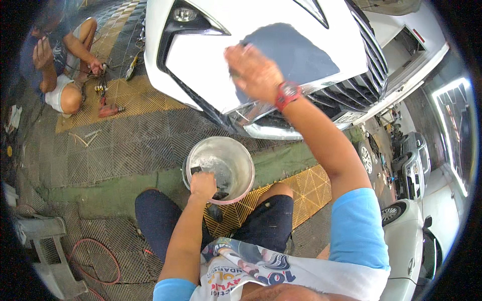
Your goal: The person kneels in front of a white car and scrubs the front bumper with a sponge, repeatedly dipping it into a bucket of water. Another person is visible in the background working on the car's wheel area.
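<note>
Ahead of me is the white car bumper [201, 75], with a dull grey patch [296, 55] on its front. My right hand [256, 70], with a red watch [288, 95] on the wrist, lies flat over the left edge of that patch, fingers stretched and slightly blurred. Whether anything is under the palm is hidden. Between my knees stands a whitish bucket [246, 173] with cloudy, foamy water [218, 163] in it. Inside its near rim my left hand [203, 185] is closed on a dark flat piece [196, 170], whose kind I cannot make out.
At far left another person [52, 60] crouches beside a red power tool [108, 109]. A grey step stool [50, 251] and a red hose [95, 241] are at lower left. Black and yellow ribbed tiles [125, 130] and a green mat [135, 185] cover the floor. Parked cars [409, 241] line the right.
</note>
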The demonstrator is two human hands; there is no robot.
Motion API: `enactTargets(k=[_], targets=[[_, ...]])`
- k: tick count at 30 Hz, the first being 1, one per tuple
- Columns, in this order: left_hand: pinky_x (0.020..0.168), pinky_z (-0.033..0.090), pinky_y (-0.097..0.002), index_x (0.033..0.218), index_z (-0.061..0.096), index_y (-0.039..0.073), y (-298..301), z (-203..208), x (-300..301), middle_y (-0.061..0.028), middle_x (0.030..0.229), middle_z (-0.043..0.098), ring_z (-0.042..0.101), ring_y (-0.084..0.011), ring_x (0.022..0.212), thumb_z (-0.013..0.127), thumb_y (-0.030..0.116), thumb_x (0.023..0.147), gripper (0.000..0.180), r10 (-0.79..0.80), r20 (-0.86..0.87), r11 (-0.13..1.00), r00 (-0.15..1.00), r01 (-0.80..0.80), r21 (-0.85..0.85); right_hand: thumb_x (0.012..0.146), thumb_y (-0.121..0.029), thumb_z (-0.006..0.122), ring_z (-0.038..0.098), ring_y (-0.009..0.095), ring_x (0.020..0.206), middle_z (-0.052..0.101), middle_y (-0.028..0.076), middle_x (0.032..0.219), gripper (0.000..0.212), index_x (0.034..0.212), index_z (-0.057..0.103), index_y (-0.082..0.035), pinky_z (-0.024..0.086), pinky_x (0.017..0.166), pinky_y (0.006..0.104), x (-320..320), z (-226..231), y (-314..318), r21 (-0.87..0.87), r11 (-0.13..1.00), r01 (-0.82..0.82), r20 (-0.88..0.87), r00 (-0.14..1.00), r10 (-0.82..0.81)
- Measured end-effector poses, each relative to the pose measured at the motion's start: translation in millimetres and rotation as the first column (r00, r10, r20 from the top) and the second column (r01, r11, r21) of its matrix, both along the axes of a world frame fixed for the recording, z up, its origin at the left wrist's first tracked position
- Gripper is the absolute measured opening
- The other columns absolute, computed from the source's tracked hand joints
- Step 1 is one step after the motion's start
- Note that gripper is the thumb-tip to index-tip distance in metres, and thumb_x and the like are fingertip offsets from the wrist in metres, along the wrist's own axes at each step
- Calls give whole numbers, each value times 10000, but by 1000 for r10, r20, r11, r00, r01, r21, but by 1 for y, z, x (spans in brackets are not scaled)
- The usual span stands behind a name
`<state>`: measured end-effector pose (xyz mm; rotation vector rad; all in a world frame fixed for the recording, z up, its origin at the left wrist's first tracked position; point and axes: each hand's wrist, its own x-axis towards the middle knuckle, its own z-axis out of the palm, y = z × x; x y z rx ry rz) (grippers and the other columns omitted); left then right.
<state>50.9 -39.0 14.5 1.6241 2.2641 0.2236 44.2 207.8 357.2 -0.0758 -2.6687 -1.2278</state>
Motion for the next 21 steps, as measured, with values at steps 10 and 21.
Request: enactTargets(k=[10,21], targets=[[878,610,-442,1067,792,80,-1,8,2,-144,969,789,769,-301,966,705,341,984,287,38,59,993,998,-45,110,1090,-265,525,283,299,1639,354,120,1751,614,1669,408,-97,215,1333,488,170,64,34,-97,990,98,-541,830,-135],[859,614,-463,1062,803,68,-7,11,-1,-149,947,792,773,-331,921,737,326,950,289,59,76,972,995,-74,222,1026,-165,555,422,356,1551,466,199,1656,576,1580,489,-24,292,1304,535,126,56,24,-133,991,-11,-551,832,-65]])
